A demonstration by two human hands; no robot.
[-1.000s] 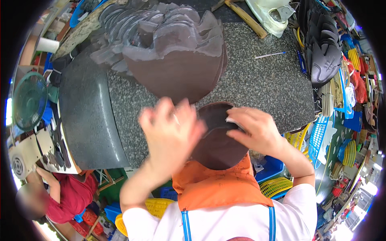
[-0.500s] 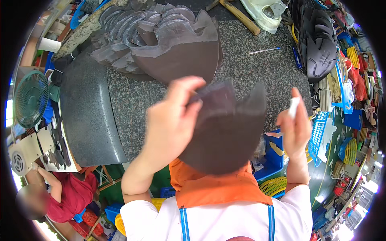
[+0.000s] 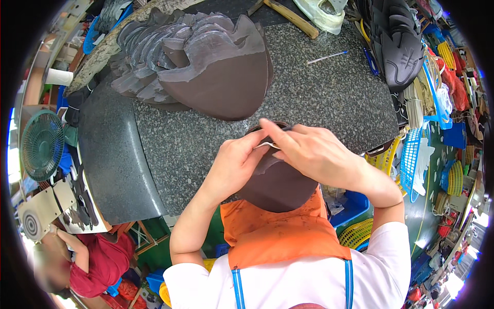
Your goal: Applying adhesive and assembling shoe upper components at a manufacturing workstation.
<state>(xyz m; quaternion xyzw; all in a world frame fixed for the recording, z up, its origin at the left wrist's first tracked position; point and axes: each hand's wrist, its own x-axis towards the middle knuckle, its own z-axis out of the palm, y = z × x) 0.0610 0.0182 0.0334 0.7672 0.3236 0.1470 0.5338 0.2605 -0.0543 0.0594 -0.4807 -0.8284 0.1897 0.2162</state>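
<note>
A dark brown shoe-upper piece (image 3: 280, 190) with a greyish band is held at the table's near edge, above the orange apron. My left hand (image 3: 231, 162) is closed on its left rim, thumb and fingers pinching the edge. From the other side my right hand (image 3: 319, 154) grips the far rim, its index finger crossing over the left fingertips. A thin white strip (image 3: 266, 145) shows between the hands at the piece's edge; which fingers hold it is partly hidden. Beyond them lies an overlapping pile of similar brown upper pieces (image 3: 221, 87) with grey-coated edges.
On the speckled stone tabletop (image 3: 329, 98) are a pen (image 3: 327, 57) and a wooden-handled tool (image 3: 293, 18). Black shoe uppers (image 3: 404, 67) are stacked at right, near a blue basket (image 3: 411, 159). At left are a green fan (image 3: 42, 144) and a seated person in red (image 3: 103, 262).
My right hand has come in from the right with the white strip to the brown piece. My left hand has moved slightly nearer me, and the piece is now bent between both hands.
</note>
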